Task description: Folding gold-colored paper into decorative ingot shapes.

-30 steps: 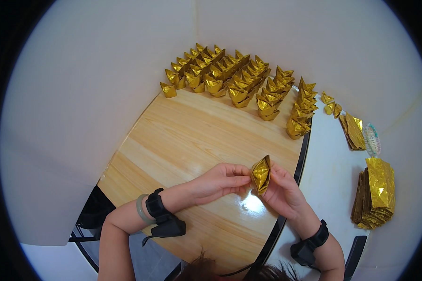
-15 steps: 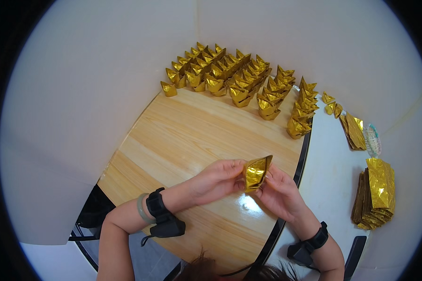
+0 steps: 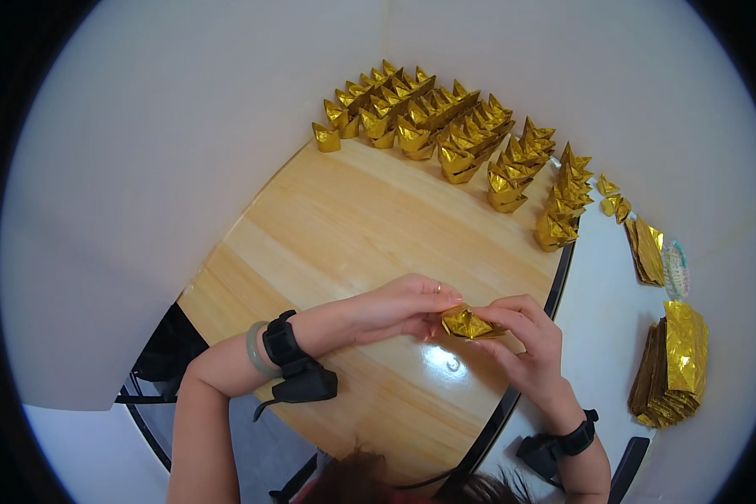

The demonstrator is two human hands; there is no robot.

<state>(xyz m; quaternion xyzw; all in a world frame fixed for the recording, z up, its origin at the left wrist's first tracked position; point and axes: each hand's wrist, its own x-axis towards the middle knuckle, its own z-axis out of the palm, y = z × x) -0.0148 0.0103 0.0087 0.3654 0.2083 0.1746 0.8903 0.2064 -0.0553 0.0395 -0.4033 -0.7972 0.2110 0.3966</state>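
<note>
Between my two hands, over the near right part of the wooden table, is a folded gold foil paper ingot (image 3: 464, 323). My left hand (image 3: 405, 307) pinches its left end between thumb and fingers. From the other side, my right hand (image 3: 525, 338) grips the right end, thumb below and fingers above. The ingot lies tilted, its creased middle turned up. Farther off, several rows of finished gold paper ingots (image 3: 458, 160) stand along the table's far edge, a single one (image 3: 326, 137) at the left end.
On the white surface (image 3: 592, 336) to the right lie a thick stack of gold foil sheets (image 3: 685, 353), a smaller gold bundle (image 3: 644, 252), a few loose gold pieces (image 3: 611, 204) and a pale oval basket (image 3: 675, 269). White walls rise behind the wooden table (image 3: 336, 227).
The ingot has been turned from upright to lying sideways between my hands. My right hand has shifted its grip to the right end. The whole view has swung slightly.
</note>
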